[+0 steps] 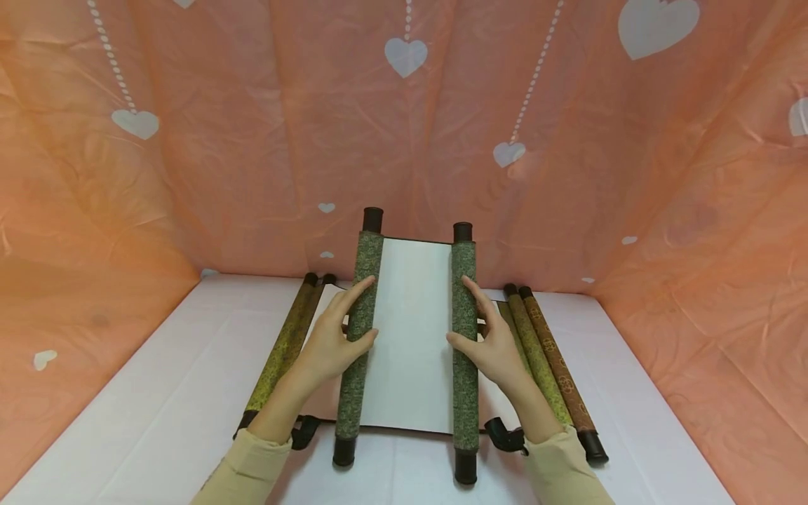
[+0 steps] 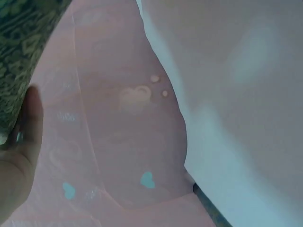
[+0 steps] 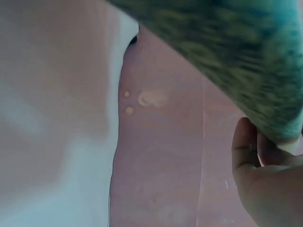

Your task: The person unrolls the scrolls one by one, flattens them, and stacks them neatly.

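Note:
A scroll with a white sheet (image 1: 413,330) is held up, partly unrolled between two green patterned rolls with black end knobs. My left hand (image 1: 328,344) grips the left roll (image 1: 349,400), thumb in front on the inner side and fingers around it. In the same way my right hand (image 1: 495,347) holds the right roll (image 1: 466,407). Both rolls stand nearly parallel, tilted away. The left wrist view shows part of a patterned roll (image 2: 23,52) with a hand beside it. A roll (image 3: 246,61) also crosses the right wrist view, above the fingers.
Below lie more scroll rolls: a yellow-green one (image 1: 274,372) at left, another (image 1: 543,365) and a brown patterned one (image 1: 562,372) at right. They rest on a white-covered table (image 1: 158,379). A pink curtain with hearts (image 1: 341,126) surrounds it. Black curved pieces sit by both wrists.

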The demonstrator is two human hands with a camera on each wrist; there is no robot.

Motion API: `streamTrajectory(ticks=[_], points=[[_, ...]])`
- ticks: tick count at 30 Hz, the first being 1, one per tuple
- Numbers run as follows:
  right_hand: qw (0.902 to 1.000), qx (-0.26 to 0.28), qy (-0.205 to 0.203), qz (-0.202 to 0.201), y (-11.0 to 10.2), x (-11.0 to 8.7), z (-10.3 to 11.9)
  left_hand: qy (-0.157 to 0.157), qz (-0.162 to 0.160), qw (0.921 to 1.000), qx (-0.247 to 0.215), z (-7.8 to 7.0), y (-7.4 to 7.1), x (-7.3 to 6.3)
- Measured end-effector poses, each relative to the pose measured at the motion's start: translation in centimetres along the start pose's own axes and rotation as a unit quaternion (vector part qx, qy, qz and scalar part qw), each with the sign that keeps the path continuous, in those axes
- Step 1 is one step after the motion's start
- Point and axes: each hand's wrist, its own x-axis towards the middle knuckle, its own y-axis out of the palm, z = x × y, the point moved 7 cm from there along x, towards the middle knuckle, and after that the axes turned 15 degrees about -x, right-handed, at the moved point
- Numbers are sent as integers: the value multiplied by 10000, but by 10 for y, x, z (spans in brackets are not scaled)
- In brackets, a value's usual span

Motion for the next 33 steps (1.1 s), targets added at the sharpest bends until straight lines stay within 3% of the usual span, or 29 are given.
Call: streamTrajectory(ticks=[6,19,23,28,33], points=[[10000,18,34,87,-12,0,-3,-239,-2,9997,-25,3,-12,0],[9995,295,-36,81,-22,1,-5,-207,-13,9988,-454,5,-24,0],[9998,56,-129,150,-21,2,-6,-85,-122,9996,-232,3,-25,1],[9995,-255,-120,116,-21,3,-10,-187,-261,9995,-1,4,-27,2],[9998,-163,-20,109,-27,1,-12,-255,-361,9987,236,6,-34,1]])
